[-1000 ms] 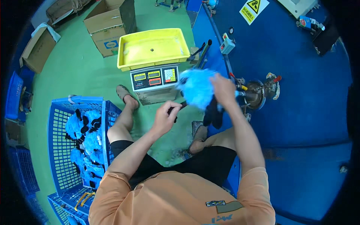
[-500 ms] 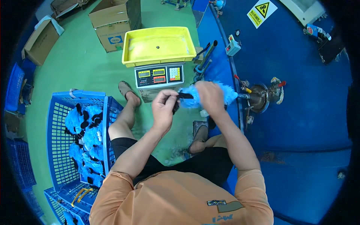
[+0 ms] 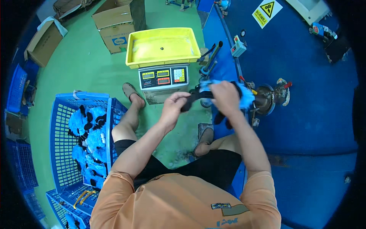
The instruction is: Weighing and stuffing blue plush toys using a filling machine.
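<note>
Right hand [image 3: 225, 98] — palm-down on plush [image 3: 247, 100]

Plush toy [image 3: 248, 100]: bright blu fur, blk limbs. Plush pile [image 3: 96, 143], near L: blu/blk, wht bits. Crate [image 3: 110, 129]: blu, open-grid pattern. Scale tray [image 3: 183, 38]: ylw. Floor [image 3: 84, 68]: grn. Machine panel [image 3: 309, 122], R: dk blu. Warning sign [image 3: 261, 16], far R: ylw/wht, blk-edged triangle. Shirt [image 3: 179, 198]: lt orange. Shorts [image 3: 209, 163]: blk.

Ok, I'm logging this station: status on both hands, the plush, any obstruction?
Left hand pinching black plush part; right hand gripping blue plush toy. Metal pipe fitting just right of toy; contact hidden.
</note>
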Tool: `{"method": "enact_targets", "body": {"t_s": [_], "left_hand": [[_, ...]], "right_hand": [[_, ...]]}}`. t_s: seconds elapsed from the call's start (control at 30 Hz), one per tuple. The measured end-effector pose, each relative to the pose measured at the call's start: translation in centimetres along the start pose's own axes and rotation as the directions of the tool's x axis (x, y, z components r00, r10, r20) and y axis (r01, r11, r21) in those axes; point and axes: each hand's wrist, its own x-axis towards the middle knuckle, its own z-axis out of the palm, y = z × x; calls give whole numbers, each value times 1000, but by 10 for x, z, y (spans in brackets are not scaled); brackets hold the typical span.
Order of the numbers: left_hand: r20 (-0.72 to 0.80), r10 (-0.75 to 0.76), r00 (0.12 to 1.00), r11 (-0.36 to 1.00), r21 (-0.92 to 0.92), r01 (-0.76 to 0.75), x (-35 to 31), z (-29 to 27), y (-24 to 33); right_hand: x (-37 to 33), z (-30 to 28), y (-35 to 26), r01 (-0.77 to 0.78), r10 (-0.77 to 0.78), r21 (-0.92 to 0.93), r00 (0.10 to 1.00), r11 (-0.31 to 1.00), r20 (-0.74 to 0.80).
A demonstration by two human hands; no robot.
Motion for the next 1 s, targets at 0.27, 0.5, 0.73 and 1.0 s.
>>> {"method": "enact_targets", "body": {"t_s": [0.27, 0.5, 0.73, 1.0], "left_hand": [[96, 355, 930, 881, 300, -367, 17, 34, -30], [83, 406, 910, 829, 386, -405, -1, 30, -18], [45, 342, 939, 762, 572, -304, 0, 16, -11], [-62, 218, 974, 950, 244, -197, 16, 8, -6]], "right_hand": [[-23, -19, 32, -81, 83, -51, 995, 995, 55], [5, -16, -3, -99, 98, -10, 966, 995, 241], [18, -20, -22, -95, 88, 16, 966, 995, 243], [11, -15, -12, -19, 13, 40, 987, 999, 158]]}}
